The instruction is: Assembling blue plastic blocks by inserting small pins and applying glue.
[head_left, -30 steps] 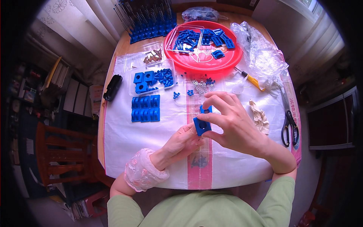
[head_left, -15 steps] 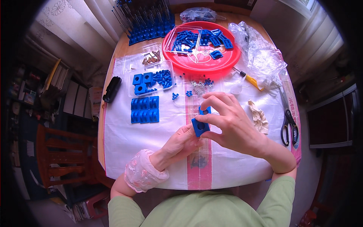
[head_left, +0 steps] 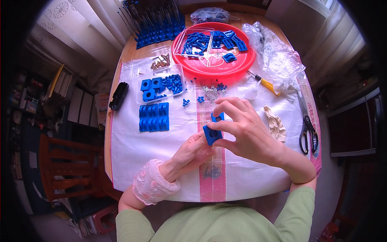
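Two bare hands meet over the middle of the tabletop (head_left: 121, 72), clasped from either side on a small blue plastic block (head_left: 212, 135) with a round hole in its upward face. The left hand (head_left: 192, 152) comes up from the near edge and props the block from below and from the left, its fingers curled under it. The right hand (head_left: 246, 131) arches over from the right, thumb and forefinger pinched on the block's top and right edge; a second blue piece (head_left: 218, 117) shows just beyond the block, under the right fingers (head_left: 225, 108), and whether it is joined to the block cannot be told. The block sits tilted, its holed face turned up toward the camera, touching both hands and lifted clear of the white sheet (head_left: 133, 149). The right hand lies over it and is the nearer for any work on the hole. Toward the far edge stand a red tray (head_left: 213, 68) of blue parts, a scatter of small washers (head_left: 211, 90) and, leftward, a row of finished blue blocks (head_left: 153, 117). Scissors (head_left: 308, 129) rest by the right edge.
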Demonstrator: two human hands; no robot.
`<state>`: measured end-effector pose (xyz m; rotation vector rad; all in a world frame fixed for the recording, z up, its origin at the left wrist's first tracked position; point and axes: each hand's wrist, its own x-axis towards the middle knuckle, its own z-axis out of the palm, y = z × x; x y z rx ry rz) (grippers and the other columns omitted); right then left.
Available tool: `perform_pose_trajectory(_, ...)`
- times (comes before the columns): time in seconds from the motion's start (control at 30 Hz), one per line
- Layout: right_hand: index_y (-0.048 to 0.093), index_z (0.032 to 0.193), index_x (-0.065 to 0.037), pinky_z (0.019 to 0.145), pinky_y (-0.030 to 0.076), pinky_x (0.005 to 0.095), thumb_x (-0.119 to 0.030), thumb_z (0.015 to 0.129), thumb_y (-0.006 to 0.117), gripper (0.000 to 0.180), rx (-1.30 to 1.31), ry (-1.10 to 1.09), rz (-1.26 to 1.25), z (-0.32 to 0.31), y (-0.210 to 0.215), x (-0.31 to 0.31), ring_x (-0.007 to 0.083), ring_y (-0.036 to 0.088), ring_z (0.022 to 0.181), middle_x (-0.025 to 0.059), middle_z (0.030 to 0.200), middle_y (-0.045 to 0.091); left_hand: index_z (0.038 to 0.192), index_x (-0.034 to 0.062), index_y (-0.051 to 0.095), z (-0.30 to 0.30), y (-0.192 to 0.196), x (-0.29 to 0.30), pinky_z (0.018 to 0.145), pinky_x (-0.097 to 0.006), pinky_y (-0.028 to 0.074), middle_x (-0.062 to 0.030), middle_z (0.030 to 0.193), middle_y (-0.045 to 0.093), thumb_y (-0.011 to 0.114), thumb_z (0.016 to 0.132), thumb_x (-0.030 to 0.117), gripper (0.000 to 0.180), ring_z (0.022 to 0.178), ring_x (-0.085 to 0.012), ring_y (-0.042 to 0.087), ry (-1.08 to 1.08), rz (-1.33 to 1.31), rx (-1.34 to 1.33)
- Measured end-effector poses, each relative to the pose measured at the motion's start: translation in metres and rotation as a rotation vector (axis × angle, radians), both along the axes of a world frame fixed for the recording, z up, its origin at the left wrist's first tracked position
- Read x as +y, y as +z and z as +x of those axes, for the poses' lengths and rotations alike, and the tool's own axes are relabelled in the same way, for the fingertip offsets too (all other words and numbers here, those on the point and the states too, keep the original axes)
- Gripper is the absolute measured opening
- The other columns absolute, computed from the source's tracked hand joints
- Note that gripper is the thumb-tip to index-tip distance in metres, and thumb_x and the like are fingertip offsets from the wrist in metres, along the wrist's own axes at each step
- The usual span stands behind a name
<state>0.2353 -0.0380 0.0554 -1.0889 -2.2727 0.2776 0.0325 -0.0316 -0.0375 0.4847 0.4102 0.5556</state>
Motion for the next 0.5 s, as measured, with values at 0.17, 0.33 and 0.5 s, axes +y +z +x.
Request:
perform_pose_trajectory(0.17,0.068,0.096,-0.01,0.096,0.04,0.043,-0.015,0.066,0.081,0.033,0.009,-0.002,-0.004,-0.0004,-0.0012,0.0001,0.0288,0.051,0.117,0.0085,0.106,0.056,0.124,0.0136,0.052,-0.0009,-0.0025,0.0006,0.079,-0.027,0.045,0.0009,0.112,0.057,0.055,0.1,0.035,0.033,0.095,-0.0077,0.052,0.004,0.001,-0.015)
perform_pose_trajectory(0.33,0.068,0.096,-0.01,0.096,0.04,0.0424,-0.015,0.067,0.08,0.032,0.021,-0.002,-0.006,-0.0003,-0.0024,0.0007,0.029,0.051,0.117,0.0088,0.106,0.057,0.124,0.0134,0.052,-0.0006,-0.0016,0.0006,0.08,-0.027,0.045,0.0005,0.112,0.057,0.054,0.1,0.035,0.033,0.095,-0.0082,0.052,0.008,-0.016,-0.029)
perform_pose_trajectory(0.5,0.068,0.097,-0.01,0.096,0.04,0.0423,-0.015,0.067,0.08,0.032,0.034,0.007,-0.022,-0.0001,-0.005,0.0021,0.0293,0.051,0.117,0.0091,0.106,0.057,0.125,0.0102,0.054,-0.0001,-0.0012,0.0012,0.079,-0.027,0.045,-0.0001,0.116,0.058,0.055,0.1,0.035,0.035,0.097,-0.0074,0.054,0.014,-0.024,-0.067)
